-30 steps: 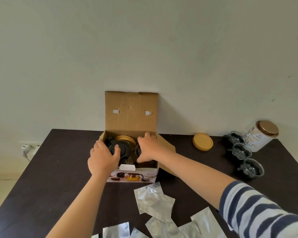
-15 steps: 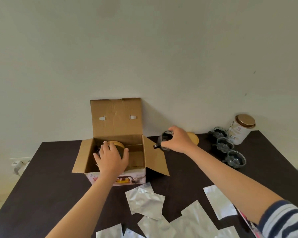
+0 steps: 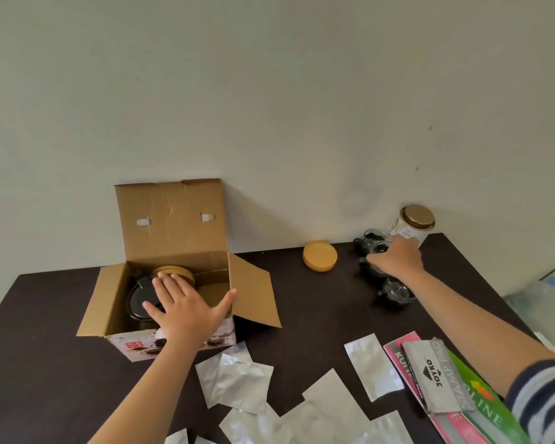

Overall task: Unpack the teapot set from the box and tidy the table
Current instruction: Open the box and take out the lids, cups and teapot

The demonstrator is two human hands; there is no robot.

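— Where is the teapot (image 3: 141,299) seen?

— It is seen inside the open cardboard box (image 3: 177,261) on the dark counter (image 3: 302,309), with a round wooden lid (image 3: 177,273) lying behind it. The left hand (image 3: 186,307) is spread flat above the box, fingers straight, nothing gripped.

— And the right hand (image 3: 396,259)?

— It is laid over a glass cup (image 3: 377,262) in the row of cups beside the white jar (image 3: 412,227); whether the cup is gripped cannot be told. Another wooden lid (image 3: 320,255) is set apart, and silver foil pouches (image 3: 237,379) are scattered near the front edge.
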